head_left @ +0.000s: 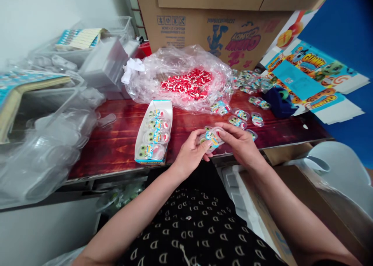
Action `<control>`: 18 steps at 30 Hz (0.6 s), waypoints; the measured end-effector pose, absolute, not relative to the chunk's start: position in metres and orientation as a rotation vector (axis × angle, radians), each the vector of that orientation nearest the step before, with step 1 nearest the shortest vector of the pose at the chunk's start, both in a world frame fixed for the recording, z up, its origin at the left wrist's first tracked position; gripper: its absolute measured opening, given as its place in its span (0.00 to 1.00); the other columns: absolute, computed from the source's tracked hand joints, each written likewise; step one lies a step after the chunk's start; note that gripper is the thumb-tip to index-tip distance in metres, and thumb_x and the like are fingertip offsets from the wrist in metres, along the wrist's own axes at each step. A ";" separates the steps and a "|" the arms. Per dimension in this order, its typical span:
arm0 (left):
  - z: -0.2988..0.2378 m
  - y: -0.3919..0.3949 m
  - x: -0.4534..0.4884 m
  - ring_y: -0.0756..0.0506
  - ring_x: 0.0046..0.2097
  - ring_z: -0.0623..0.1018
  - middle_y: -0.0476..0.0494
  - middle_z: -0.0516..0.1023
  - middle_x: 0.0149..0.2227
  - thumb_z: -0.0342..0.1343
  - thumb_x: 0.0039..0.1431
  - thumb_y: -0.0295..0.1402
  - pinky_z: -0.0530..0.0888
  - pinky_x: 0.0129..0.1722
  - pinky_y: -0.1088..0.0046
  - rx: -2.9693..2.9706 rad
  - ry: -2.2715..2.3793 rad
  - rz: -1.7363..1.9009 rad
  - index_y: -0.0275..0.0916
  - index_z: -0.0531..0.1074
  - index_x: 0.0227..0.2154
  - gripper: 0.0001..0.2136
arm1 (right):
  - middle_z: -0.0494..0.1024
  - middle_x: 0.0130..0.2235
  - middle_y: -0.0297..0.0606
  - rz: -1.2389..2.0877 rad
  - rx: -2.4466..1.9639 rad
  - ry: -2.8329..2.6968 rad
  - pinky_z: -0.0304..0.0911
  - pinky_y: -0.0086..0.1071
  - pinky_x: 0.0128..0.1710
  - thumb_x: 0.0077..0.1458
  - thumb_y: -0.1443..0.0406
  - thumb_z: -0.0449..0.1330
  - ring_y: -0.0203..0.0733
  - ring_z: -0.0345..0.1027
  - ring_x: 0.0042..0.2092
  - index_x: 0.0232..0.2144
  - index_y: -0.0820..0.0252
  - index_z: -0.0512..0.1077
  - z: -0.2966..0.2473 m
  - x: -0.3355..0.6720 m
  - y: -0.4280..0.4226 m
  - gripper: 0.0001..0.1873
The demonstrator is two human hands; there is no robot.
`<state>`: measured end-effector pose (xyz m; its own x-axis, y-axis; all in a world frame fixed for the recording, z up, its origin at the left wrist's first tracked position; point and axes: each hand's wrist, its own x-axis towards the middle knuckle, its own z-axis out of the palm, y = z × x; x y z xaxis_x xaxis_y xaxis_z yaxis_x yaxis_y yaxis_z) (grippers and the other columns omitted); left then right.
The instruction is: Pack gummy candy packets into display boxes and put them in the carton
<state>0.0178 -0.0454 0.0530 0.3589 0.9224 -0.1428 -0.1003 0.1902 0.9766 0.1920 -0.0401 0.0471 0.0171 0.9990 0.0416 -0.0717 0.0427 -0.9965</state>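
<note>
Above the table's front edge, my left hand [192, 151] and my right hand [237, 141] together grip clear plastic candy packs [213, 137] with blue labels. The thumbs press on the front pack, and at least one more pack shows behind it. Left of my hands stands a white open display box [169, 122] with several similar packs in a row inside. Loose candy packs [236, 122] lie just beyond my right hand. Farther back, a large clear plastic bag [145, 83] holds many small red and white candies [189, 83].
A big cardboard box [198, 36] stands at the back. On the right are a dark blue tape dispenser [279, 102] and an unfolded gummy carton [305, 83]. Clear plastic bins [78, 91] and empty plastic shells [46, 157] crowd the left. More packs [250, 81] are heaped behind.
</note>
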 end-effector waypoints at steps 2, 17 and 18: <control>0.061 -0.046 0.012 0.49 0.28 0.76 0.43 0.76 0.37 0.54 0.62 0.36 0.72 0.26 0.73 1.286 1.009 0.848 0.38 0.63 0.54 0.18 | 0.82 0.42 0.35 1.226 -1.149 -1.293 0.72 0.33 0.39 0.53 0.56 0.67 0.38 0.75 0.39 0.45 0.51 0.78 0.057 0.200 -0.043 0.17; 0.104 -0.043 -0.042 0.39 0.37 0.79 0.40 0.80 0.38 0.58 0.60 0.36 0.75 0.40 0.60 2.065 1.209 0.542 0.39 0.67 0.55 0.20 | 0.83 0.35 0.32 1.120 -1.052 -2.217 0.70 0.32 0.32 0.60 0.58 0.59 0.39 0.75 0.33 0.45 0.47 0.79 0.090 0.179 -0.026 0.13; 0.107 -0.040 -0.049 0.39 0.38 0.79 0.40 0.80 0.39 0.57 0.61 0.37 0.75 0.41 0.61 2.071 1.189 0.534 0.39 0.67 0.55 0.20 | 0.83 0.34 0.32 1.184 -1.055 -2.197 0.69 0.31 0.30 0.60 0.58 0.59 0.38 0.74 0.31 0.44 0.48 0.79 0.090 0.175 -0.022 0.13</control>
<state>-0.0487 -0.0403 0.1074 0.4980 0.8671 0.0156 0.5876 -0.3506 0.7293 0.1754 -0.0221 0.0897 -0.6188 0.7854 0.0144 0.4196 0.3459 -0.8392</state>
